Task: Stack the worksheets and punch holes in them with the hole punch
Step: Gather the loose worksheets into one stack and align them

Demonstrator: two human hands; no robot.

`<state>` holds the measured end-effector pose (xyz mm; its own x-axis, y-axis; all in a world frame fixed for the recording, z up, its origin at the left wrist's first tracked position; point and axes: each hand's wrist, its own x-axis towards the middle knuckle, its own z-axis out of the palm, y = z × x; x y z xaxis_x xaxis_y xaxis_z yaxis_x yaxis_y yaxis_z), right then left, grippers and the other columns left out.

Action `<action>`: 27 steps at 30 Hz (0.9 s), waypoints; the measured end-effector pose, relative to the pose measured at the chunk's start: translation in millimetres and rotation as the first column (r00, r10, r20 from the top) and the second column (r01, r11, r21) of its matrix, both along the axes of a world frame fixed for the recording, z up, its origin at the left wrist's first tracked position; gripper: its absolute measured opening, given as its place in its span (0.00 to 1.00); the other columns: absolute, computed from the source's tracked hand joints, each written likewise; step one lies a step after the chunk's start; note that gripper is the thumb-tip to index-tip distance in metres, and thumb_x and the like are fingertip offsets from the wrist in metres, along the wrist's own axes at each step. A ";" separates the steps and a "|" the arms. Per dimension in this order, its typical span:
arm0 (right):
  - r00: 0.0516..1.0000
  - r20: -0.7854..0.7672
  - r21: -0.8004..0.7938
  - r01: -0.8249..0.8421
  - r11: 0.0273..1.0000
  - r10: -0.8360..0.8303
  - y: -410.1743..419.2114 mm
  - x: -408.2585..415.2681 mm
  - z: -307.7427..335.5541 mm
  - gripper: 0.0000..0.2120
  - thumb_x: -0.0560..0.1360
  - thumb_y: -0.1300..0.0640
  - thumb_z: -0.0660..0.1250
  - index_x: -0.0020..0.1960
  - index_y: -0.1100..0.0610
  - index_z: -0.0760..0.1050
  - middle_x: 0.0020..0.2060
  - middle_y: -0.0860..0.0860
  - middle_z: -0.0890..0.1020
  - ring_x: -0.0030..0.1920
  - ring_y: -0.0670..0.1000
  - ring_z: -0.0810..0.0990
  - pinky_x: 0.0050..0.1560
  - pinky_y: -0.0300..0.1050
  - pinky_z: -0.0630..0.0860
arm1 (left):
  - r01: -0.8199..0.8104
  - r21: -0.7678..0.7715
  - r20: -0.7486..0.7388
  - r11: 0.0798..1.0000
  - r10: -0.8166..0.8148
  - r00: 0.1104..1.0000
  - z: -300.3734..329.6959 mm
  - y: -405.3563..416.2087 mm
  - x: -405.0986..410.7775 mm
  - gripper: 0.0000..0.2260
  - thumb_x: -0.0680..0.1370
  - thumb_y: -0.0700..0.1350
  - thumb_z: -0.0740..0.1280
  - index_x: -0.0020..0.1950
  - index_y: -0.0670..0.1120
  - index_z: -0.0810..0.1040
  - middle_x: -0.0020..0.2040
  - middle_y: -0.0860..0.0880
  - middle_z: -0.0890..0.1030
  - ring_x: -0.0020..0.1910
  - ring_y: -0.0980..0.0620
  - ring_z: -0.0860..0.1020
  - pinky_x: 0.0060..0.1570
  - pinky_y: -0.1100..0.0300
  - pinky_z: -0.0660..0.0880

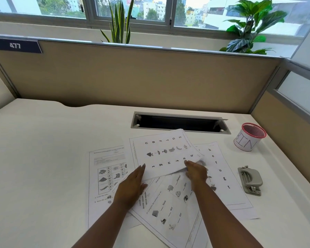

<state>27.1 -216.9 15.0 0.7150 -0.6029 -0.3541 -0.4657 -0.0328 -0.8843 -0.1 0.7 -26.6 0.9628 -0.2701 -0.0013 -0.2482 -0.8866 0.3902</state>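
Head view: right hand [195, 171] fingers pinch top worksheet [161, 153]; left hand [132, 185] fingers straight, together, pressing the scattered worksheets [170, 204]; hole punch [250, 179] apart on bench [43, 158].

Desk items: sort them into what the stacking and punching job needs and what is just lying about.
Needed:
worksheets, spread loose and overlapping
top worksheet, lifted by the right hand
left hand, flat on the sheets
hole punch, untouched

Lying about:
red mesh cup labelled BIN
cable slot
plants

The right hand's [195, 173] grip is motion-blurred; its fingertips hide under the lifted worksheet [166, 153]. Beneath, overlapped sheets [170, 208] run off the bottom edge.
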 end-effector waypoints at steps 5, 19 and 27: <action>0.975 0.160 0.071 0.143 0.987 -0.153 2.3 1.5 9.5 0.02 0.68 0.65 0.72 0.41 0.61 0.82 0.31 0.50 0.81 0.37 0.54 0.81 0.51 0.54 0.80 | -0.083 -0.229 0.029 0.970 0.092 0.995 1.5 3.0 -6.5 0.36 0.79 0.52 0.59 0.73 0.53 0.33 0.79 0.50 0.50 0.77 0.51 0.55 0.66 0.55 0.68; 0.848 0.518 0.065 -0.172 0.983 0.114 -13.8 16.2 89.4 0.17 0.75 0.71 0.58 0.45 0.54 0.80 0.48 0.49 0.81 0.49 0.49 0.78 0.52 0.44 0.77 | -0.453 -0.579 -0.124 0.678 0.476 0.871 39.3 20.9 33.3 0.21 0.81 0.45 0.55 0.74 0.42 0.59 0.70 0.41 0.70 0.69 0.42 0.68 0.67 0.50 0.64; 0.780 0.556 0.348 -0.531 0.773 0.285 -24.8 21.4 110.6 0.19 0.75 0.72 0.58 0.39 0.53 0.82 0.33 0.45 0.86 0.32 0.43 0.83 0.36 0.35 0.80 | -0.499 -0.744 -0.531 0.445 0.062 0.845 81.1 17.7 51.1 0.29 0.78 0.61 0.54 0.76 0.49 0.56 0.76 0.47 0.61 0.76 0.47 0.58 0.71 0.46 0.57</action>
